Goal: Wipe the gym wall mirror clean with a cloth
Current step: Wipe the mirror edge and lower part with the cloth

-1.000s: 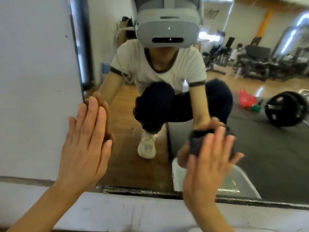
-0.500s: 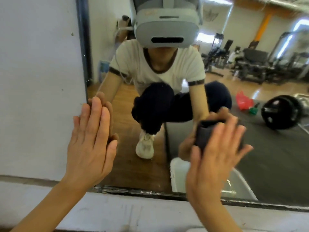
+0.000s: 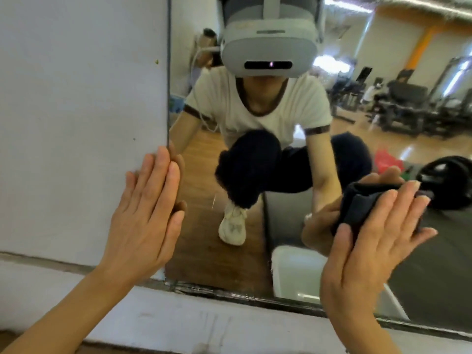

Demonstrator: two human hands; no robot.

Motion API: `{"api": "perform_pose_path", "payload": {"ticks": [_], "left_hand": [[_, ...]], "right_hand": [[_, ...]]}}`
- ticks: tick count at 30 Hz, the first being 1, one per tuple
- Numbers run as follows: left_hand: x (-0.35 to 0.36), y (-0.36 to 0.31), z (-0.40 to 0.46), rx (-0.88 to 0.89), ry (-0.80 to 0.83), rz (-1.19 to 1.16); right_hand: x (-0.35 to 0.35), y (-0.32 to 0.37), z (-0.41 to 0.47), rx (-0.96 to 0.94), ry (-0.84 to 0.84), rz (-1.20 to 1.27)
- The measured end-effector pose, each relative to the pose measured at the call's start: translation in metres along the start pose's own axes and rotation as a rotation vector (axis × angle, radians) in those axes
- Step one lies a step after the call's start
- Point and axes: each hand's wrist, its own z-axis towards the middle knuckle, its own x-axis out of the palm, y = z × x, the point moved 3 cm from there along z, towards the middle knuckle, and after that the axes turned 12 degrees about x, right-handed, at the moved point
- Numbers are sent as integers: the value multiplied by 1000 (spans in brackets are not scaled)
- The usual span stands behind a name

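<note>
I am wiping: my right hand [image 3: 367, 241] presses the cloth [image 3: 357, 203] flat on the mirror [image 3: 255, 251], left hand [image 3: 148, 213] open. Next, slide it across.

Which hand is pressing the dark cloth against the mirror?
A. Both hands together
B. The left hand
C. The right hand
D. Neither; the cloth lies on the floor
C: the right hand presses the dark cloth to the mirror; the left hand rests flat and bare.
</note>
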Motion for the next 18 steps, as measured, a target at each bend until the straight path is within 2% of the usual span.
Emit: {"api": "perform_pose_path", "payload": {"ticks": [1, 4, 7, 10, 13, 15, 18], "left_hand": [[2, 1, -1, 3, -3, 8], [6, 2, -1, 13, -22, 26], [5, 3, -1, 20, -34, 3], [3, 3, 0, 24, -24, 15], [3, 1, -1, 21, -28, 22], [3, 1, 1, 14, -22, 22], [2, 0, 1, 18, -27, 8]], "right_hand": [[8, 23, -6, -54, 5, 4], [38, 97, -35, -406, 80, -73], [47, 119, -46, -612, 103, -122], [32, 71, -34, -637, 87, -133], [11, 16, -29, -513, 65, -163], [11, 19, -29, -472, 66, -166], [32, 79, -35, -583, 85, -161]]}}
